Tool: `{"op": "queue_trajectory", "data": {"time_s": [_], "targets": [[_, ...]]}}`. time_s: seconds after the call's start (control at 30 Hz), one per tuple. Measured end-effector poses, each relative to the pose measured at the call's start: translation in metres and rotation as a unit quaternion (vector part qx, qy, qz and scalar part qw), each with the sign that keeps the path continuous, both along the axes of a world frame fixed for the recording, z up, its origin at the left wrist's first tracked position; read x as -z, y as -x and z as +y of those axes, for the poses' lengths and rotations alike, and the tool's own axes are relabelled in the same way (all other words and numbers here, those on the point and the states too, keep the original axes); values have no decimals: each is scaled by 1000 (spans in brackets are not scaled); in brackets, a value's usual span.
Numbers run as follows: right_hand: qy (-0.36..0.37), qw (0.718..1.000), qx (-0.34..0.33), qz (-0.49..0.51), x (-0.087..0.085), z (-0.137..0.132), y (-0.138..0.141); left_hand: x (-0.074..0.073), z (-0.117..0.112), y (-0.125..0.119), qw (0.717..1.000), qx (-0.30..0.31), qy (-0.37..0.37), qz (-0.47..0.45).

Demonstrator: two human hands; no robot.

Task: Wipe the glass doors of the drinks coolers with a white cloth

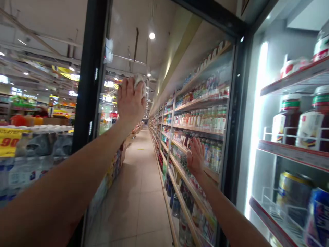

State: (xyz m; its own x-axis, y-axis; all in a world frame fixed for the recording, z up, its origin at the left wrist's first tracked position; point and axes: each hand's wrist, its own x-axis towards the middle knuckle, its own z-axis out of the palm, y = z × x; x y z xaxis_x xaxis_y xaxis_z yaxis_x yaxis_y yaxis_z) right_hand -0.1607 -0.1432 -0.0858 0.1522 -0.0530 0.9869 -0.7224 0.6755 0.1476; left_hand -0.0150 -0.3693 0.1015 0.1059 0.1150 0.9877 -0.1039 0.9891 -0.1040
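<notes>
Glass door [90, 79], black-framed, swung out from the cooler, the aisle visible through its pane: the surface being wiped. Judged best worked in overlapping strokes from the top edge downward, with steady pressure so the swinging door does not give way. Left hand [130, 103]: raised high on the pane, its grip closed over a white cloth [140, 82], which sits bunched under the fingers and pressed to the glass. Keeping the cloth flat under the palm would likely cover more glass than a wad does. Right hand [195, 156]: lower on the same pane, grip open and holding nothing, fingers spread flat against the glass. It seems to brace the door, though bare skin may leave fresh prints. Room: a supermarket aisle with a pale tiled floor [144, 192], long stocked shelving [195, 103] and ceiling lamps [152, 35]. Cooler shelves [290, 151] at right, lit from within, carry dark bottles [286, 118] above and cans [293, 188] below. Packs of water bottles [38, 144] stand at left beside a yellow price sign [9, 140].
</notes>
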Motion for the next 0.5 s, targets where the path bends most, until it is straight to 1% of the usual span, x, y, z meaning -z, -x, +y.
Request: {"op": "queue_trajectory", "data": {"time_s": [0.03,0.07,0.13,0.17,0.2,0.23,0.3,0.33,0.37,0.4,0.5], "targets": [[-1,1000,2,0,0,0,0,6,3,2,1000,4,13,-6],[-2,1000,3,3,0,1,0,15,7,5,998,7,48,-31],[-4,1000,6,13,0,1,2,31,17,10,983,2,145,-111],[-5,1000,7,16,1,2,3,36,20,12,975,-3,175,-140],[-6,1000,8,18,1,2,4,38,20,11,972,-7,180,-150],[-7,1000,8,18,1,2,4,37,19,10,978,-11,157,-139],[-8,1000,9,13,2,2,6,30,14,4,994,-20,66,-81],[-7,1000,10,13,2,2,6,28,11,2,998,-23,30,-56],[-5,1000,11,15,2,2,6,27,9,0,998,-26,18,-46],[-4,1000,12,16,2,2,7,27,8,-1,998,-27,31,-53],[-6,1000,17,23,1,2,7,34,2,-2,986,-25,119,-116]]}}
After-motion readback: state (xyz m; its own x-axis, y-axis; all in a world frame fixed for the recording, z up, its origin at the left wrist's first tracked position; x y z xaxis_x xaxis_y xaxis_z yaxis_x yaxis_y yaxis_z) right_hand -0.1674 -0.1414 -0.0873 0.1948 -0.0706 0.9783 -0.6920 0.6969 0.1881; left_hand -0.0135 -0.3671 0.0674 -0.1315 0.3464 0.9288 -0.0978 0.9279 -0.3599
